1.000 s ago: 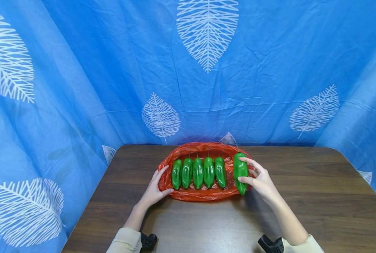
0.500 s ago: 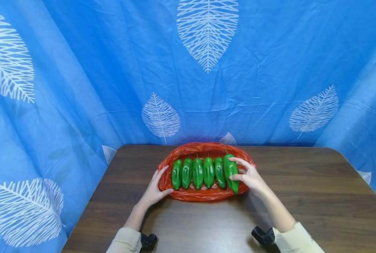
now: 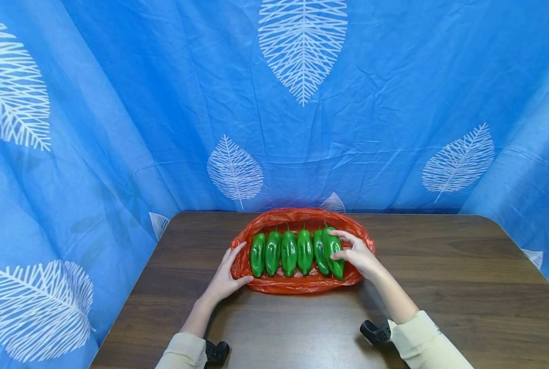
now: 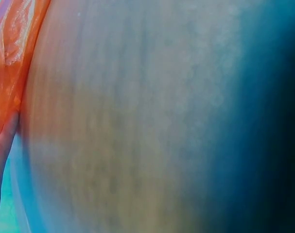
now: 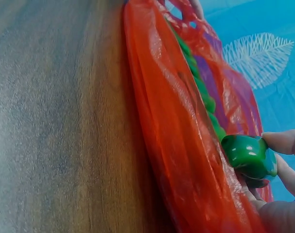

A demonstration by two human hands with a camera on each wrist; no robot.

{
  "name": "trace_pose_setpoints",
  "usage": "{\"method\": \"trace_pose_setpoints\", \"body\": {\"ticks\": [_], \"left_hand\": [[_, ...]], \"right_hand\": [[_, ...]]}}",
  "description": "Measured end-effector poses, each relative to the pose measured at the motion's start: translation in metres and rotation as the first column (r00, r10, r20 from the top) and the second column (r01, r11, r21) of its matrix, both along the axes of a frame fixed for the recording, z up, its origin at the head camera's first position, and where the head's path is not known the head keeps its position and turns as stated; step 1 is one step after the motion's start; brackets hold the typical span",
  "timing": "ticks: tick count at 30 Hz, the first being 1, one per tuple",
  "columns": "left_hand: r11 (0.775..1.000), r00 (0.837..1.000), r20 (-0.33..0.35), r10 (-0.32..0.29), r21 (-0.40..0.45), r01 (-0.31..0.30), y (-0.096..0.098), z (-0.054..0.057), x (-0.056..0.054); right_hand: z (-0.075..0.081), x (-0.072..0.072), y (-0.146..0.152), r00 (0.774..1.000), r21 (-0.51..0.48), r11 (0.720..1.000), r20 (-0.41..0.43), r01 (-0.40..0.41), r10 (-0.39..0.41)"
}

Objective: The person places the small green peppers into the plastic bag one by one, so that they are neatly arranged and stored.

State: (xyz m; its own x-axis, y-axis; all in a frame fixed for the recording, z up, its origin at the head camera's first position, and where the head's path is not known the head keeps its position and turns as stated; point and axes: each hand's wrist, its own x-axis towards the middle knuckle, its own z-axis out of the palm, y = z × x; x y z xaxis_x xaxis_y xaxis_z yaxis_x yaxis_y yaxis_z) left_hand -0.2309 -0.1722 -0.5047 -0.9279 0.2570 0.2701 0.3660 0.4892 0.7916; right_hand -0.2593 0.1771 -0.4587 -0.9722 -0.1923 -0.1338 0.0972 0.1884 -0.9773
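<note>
A glossy green pepper [image 3: 333, 253] is pinched in my right hand [image 3: 359, 256], with fingertips near its upper end and thumb lower down. It lies tilted over the right part of an oval red plastic bag [image 3: 297, 284] spread wide at the top. In the right wrist view one end of the held pepper [image 5: 249, 158] shows above the bag rim. Several green peppers [image 3: 288, 252] stand in a row inside the bag, the rightmost right beside the held one. My left hand [image 3: 223, 279] rests against the bag's left end, fingers extended and thumb at the front rim.
The bag sits on a dark wood-grain table [image 3: 440, 266], near its back edge. Behind the table hangs a blue cloth [image 3: 375, 113] with white leaf prints. Dark wrist cameras [image 3: 375, 332] are worn at both sleeves.
My right hand has carried the pepper leftward from the bag's right rim and lowered it beside the row. The left hand has stayed in place.
</note>
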Motion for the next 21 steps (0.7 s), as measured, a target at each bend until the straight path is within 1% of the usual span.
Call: {"method": "trace_pose_setpoints", "body": {"ticks": [3, 6, 10, 13, 16, 18, 21], "left_hand": [[1.000, 1.000, -0.001, 0.011, -0.003, -0.011, 0.002, 0.002, 0.003], [1.000, 1.000, -0.012, 0.010, 0.007, -0.010, 0.007, 0.014, 0.010], [1.000, 1.000, -0.012, 0.002, 0.015, -0.002, 0.012, 0.032, 0.019], [1.000, 1.000, 0.001, 0.003, 0.013, -0.003, 0.013, 0.035, 0.021], [1.000, 1.000, -0.007, 0.004, 0.011, -0.004, 0.012, 0.032, 0.021], [1.000, 1.000, -0.010, 0.008, 0.016, -0.007, 0.010, 0.024, 0.017], [1.000, 1.000, -0.019, 0.018, -0.006, -0.018, 0.007, 0.009, 0.011]], "right_hand": [[-0.003, -0.003, 0.000, 1.000, -0.028, 1.000, 0.012, 0.004, -0.004], [-0.006, -0.006, 0.001, 1.000, -0.045, 0.999, 0.028, 0.011, -0.009], [-0.009, -0.008, 0.001, 0.999, -0.040, 0.999, 0.047, 0.018, -0.016], [-0.010, -0.009, 0.001, 0.998, -0.043, 0.999, 0.062, 0.024, -0.021], [-0.010, -0.010, 0.001, 0.997, -0.044, 0.998, 0.070, 0.033, -0.030], [-0.011, -0.011, 0.001, 0.997, -0.043, 0.998, 0.068, 0.035, -0.032], [-0.012, -0.011, 0.001, 0.997, -0.045, 0.998, 0.069, 0.041, -0.037]]}}
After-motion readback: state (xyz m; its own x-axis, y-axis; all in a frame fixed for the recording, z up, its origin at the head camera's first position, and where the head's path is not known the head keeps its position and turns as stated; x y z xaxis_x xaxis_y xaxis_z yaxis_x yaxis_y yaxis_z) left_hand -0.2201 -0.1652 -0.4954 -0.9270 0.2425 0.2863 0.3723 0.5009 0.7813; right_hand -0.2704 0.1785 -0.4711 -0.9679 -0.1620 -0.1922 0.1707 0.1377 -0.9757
